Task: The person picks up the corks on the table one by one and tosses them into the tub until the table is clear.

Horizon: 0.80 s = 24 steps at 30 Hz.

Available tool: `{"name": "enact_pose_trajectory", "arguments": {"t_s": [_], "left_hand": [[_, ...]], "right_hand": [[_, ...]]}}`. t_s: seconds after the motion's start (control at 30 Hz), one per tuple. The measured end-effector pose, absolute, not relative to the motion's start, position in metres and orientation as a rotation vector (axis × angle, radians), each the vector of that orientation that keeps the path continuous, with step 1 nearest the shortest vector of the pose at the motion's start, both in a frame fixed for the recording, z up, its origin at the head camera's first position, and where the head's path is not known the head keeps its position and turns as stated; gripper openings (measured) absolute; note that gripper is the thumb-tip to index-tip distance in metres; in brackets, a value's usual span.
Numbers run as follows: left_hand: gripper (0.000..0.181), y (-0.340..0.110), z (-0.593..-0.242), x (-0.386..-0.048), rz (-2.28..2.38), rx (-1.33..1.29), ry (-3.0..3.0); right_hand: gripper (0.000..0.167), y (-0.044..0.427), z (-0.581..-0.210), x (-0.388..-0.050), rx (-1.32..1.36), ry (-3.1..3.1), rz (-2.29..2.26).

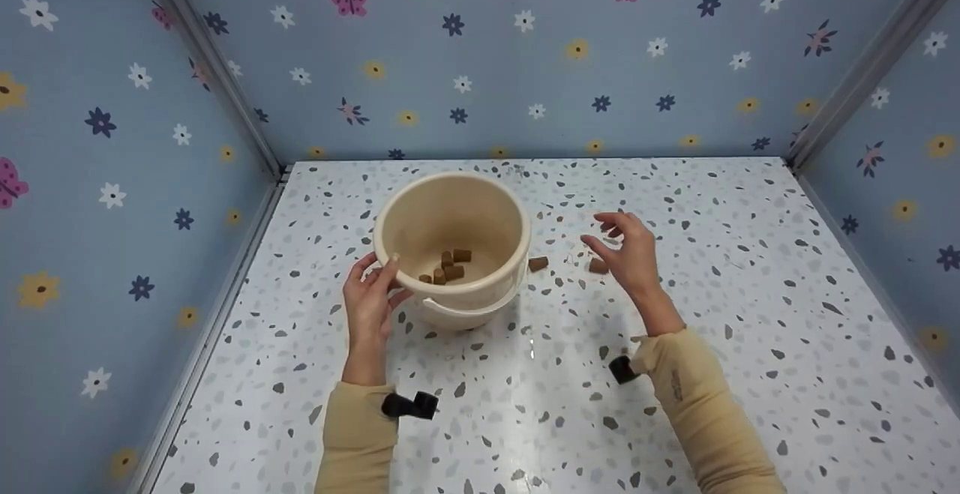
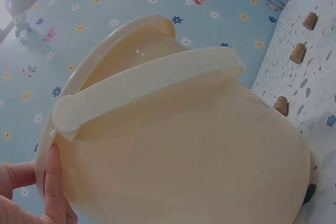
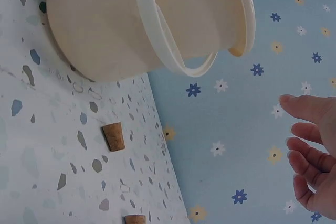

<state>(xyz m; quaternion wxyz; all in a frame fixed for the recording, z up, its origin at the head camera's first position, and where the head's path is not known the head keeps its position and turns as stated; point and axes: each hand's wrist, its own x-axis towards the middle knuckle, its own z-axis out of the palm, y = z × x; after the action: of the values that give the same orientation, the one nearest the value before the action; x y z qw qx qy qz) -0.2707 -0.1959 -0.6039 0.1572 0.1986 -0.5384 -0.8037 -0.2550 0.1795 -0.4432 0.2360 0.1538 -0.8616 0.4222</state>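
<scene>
A cream plastic bucket (image 1: 472,300) with a white handle (image 1: 480,312) stands on the speckled table. Several brown corks (image 1: 454,272) lie at its bottom. My left hand (image 1: 369,299) grips the bucket's rim on the left side; the left wrist view shows the thumb and fingers (image 2: 54,187) on either side of the rim. To the right of the bucket, my right hand (image 1: 628,254) hovers above the table, fingers loosely bent and holding nothing. One loose cork (image 1: 538,263) lies beside the bucket, another cork (image 1: 598,266) near the right hand. A third loose cork shows in the left wrist view.
The white speckled table (image 1: 720,284) meets blue flowered panels (image 1: 495,59) at the back and sides. Grey metal strips (image 1: 214,67) run along the panel corners. A small black device (image 1: 411,405) is strapped at the left sleeve, another black device (image 1: 622,369) at the right.
</scene>
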Motion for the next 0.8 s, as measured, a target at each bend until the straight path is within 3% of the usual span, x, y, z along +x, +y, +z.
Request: {"name": "enact_pose_trajectory", "arguments": {"t_s": [0.17,0.4,0.67,0.8], "left_hand": [[0.063,-0.193,-0.590,-0.263,-2.317,0.588,-1.582],[0.049,-0.178,-0.516,-0.225,-2.448,0.605,-1.483],[0.052,-0.177,-0.523,-0.228,-2.399,0.615,-1.523],[0.044,-0.162,-0.477,-0.206,-2.390,0.677,-1.555]], "right_hand": [[0.031,0.194,-0.452,-0.259,0.363,-2.394,1.134],[0.030,0.212,-0.467,-0.265,0.242,-2.446,1.157],[0.032,0.227,-0.487,-0.271,0.128,-2.506,1.134],[0.033,0.233,-0.497,-0.272,0.074,-2.526,1.146]]}}
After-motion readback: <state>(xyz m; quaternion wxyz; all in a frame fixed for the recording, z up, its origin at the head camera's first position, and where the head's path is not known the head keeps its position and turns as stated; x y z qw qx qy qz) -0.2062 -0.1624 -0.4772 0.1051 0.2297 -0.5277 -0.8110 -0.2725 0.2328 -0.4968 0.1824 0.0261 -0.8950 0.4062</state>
